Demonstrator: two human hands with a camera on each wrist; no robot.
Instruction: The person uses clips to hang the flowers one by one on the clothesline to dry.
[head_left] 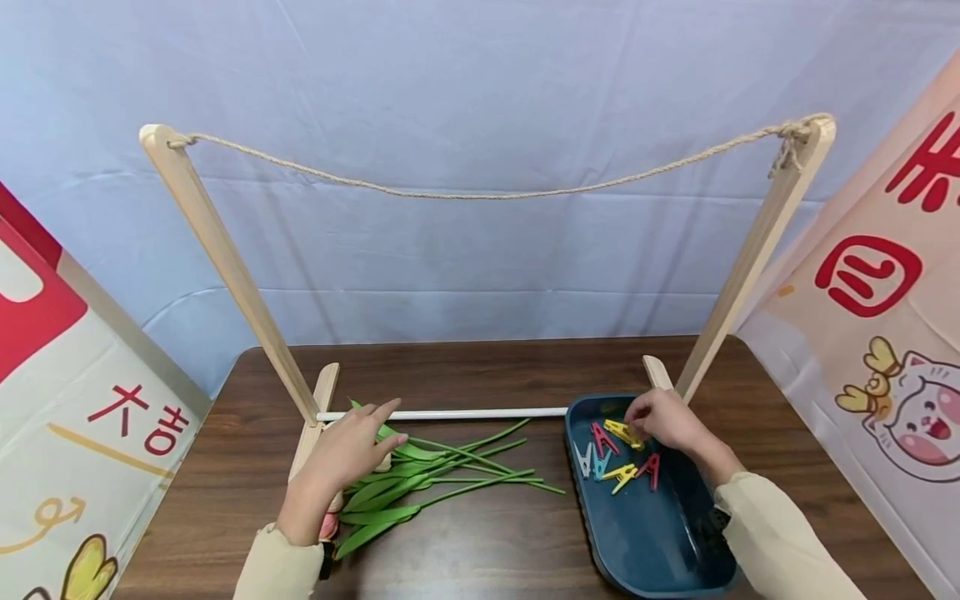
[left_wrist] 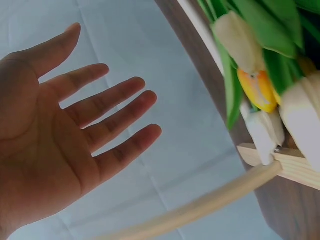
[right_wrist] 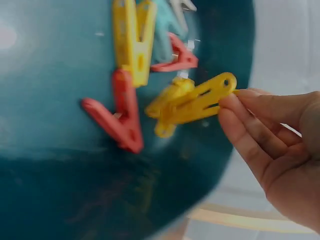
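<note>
Thumb and fingers of my right hand (head_left: 666, 419) pinch one end of a yellow clothespin (right_wrist: 200, 102) over the blue tray (head_left: 637, 542). Another yellow clothespin (right_wrist: 132, 42) and a red clothespin (right_wrist: 121, 112) lie in the tray near it, with more red, light blue and pale ones around them. My left hand (head_left: 351, 446) is held with spread fingers above the artificial tulips (head_left: 408, 479), holding nothing. In the left wrist view its palm (left_wrist: 45, 135) shows bare, while white and orange tulip heads (left_wrist: 240, 42) lie off to the right.
A wooden frame with two leaning posts (head_left: 232, 258) stands on the dark wooden table (head_left: 465, 367). A rope (head_left: 480, 197) sags between the post tops. Low down, a white rod (head_left: 480, 413) runs across behind the tulip stems. Printed cloths hang at both sides.
</note>
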